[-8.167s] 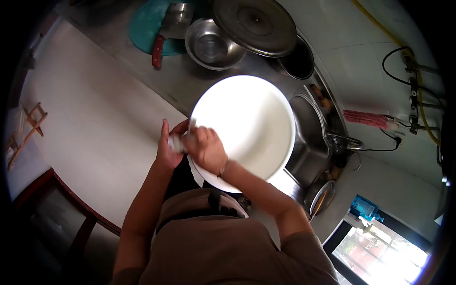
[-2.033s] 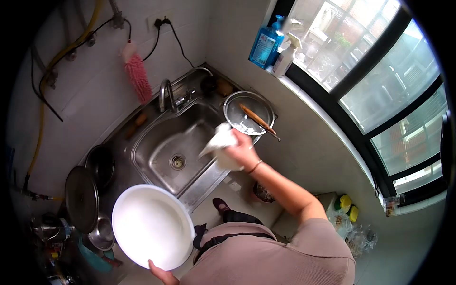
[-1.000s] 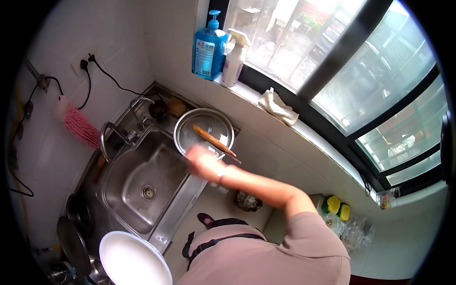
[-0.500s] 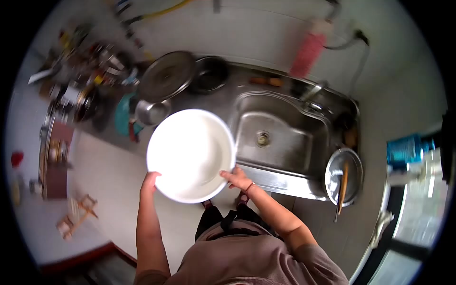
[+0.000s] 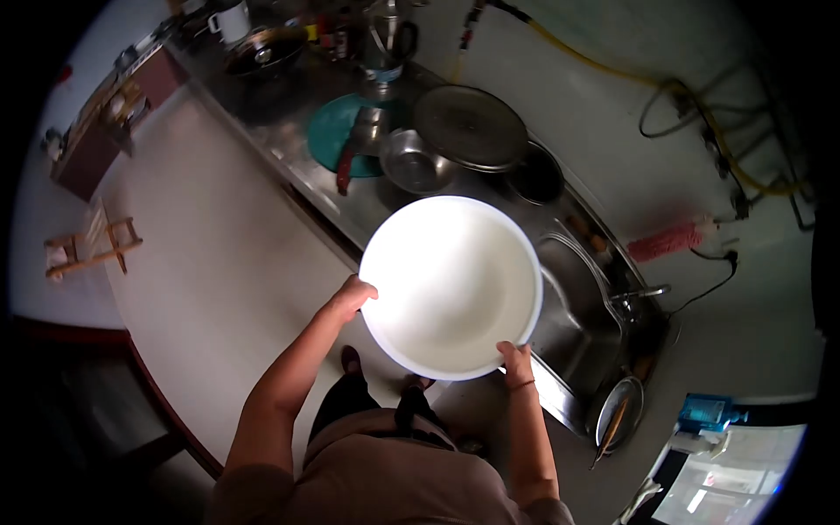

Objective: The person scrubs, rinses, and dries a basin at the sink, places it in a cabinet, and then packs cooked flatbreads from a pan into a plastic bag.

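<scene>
A large white basin [image 5: 451,289] is held in front of my body, its round opening facing up toward me. My left hand [image 5: 353,297] is closed on its left rim, thumb over the edge. On the lower right rim my right hand [image 5: 515,357] grips in the same way, with a thin band at the wrist. The fingers beneath the rim are hidden. Inside, the basin looks bare, with a bright glare on its left side. Just beyond it on the counter sits a small metal bowl [image 5: 416,163].
A cleaver [image 5: 345,166] lies on a green board [image 5: 324,136]. Behind are a large round lid [image 5: 472,127] and a dark pan [image 5: 538,175]. The steel sink [image 5: 569,324] is at right, near a metal bowl [image 5: 632,402] with a wooden-handled tool. A wooden stool [image 5: 96,245] stands far left.
My view has turned left, so the counter and sink now run diagonally. Both hands still grip the basin, which appears further right in the picture.
</scene>
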`<state>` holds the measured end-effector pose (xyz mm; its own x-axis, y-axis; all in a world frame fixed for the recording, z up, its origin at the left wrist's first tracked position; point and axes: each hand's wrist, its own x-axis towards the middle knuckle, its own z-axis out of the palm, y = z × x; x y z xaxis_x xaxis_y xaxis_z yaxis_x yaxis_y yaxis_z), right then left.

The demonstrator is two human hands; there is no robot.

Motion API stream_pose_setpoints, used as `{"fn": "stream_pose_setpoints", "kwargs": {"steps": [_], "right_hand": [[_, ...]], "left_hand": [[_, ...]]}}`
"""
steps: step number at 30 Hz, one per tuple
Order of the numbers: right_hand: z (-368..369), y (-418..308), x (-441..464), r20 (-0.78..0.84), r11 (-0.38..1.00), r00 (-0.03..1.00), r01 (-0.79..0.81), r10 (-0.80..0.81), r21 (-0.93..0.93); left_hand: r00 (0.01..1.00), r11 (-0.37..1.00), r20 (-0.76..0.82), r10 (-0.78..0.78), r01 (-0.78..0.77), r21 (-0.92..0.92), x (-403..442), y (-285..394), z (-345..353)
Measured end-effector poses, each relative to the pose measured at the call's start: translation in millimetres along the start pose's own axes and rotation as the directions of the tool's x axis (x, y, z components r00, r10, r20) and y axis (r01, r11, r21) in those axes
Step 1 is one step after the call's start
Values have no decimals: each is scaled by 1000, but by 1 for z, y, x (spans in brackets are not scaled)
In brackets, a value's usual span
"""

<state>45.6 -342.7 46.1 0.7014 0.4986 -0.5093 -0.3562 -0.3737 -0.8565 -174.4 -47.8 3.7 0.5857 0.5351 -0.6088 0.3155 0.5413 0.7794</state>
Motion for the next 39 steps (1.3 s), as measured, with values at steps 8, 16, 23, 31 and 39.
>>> {"fn": "stream_pose_setpoints", "kwargs": {"steps": [8,16,23,31,39], "right_hand": [[103,-53,-63,7,978,988,153,-154,-142],[269,-98,-52,268,931,945,259,-190,-256],[465,-138,7,532,935,838,273,-117,-224],[755,-164,60,718,828,675,297,170,-475],[1022,-182,61,803,722,445,391,396,-572]], "left_hand": [[993,975,-30,114,-117,-186,-70,14,-105],[941,943,-279,191,-255,-213,-114,30,-253],[895,935,-433,105,-236,-263,-95,24,-411],[677,776,-729,-96,-408,-481,-133,35,-591],[529,638,-790,-311,-499,-586,-142,51,-760]]}}
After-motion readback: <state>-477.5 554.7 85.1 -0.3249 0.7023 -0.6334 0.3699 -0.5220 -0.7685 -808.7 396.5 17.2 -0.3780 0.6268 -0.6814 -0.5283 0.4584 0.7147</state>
